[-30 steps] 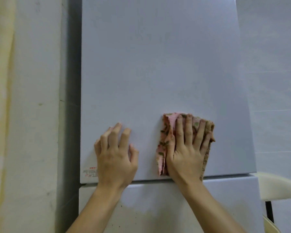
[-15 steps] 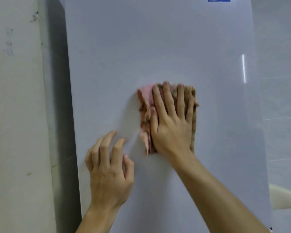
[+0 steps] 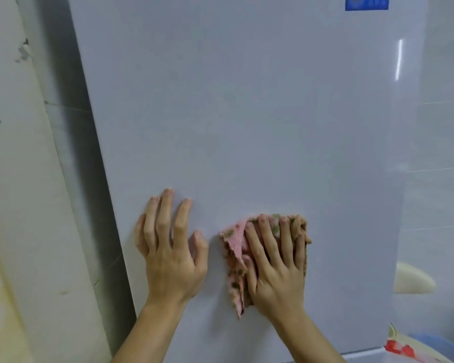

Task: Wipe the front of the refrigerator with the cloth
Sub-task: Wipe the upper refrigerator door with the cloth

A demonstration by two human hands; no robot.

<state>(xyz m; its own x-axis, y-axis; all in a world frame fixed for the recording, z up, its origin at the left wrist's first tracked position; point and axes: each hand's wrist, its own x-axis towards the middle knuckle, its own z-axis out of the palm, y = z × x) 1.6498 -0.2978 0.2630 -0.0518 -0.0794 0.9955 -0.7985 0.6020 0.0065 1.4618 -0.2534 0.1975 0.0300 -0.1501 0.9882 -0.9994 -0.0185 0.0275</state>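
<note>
Both hands [image 3: 275,268] cover the cloth [image 3: 235,260]; blue sticker [image 3: 366,2] is cropped.

The right hand [image 3: 275,268] hides much of the cloth [image 3: 236,247].

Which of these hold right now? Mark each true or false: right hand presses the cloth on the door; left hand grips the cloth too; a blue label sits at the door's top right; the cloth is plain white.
1. The right hand presses the cloth flat on the refrigerator door: true.
2. The left hand grips the cloth: false, it rests bare on the door beside it.
3. A blue label sits top right: true.
4. The cloth is plain white: false, pink with patterned patches.
</note>
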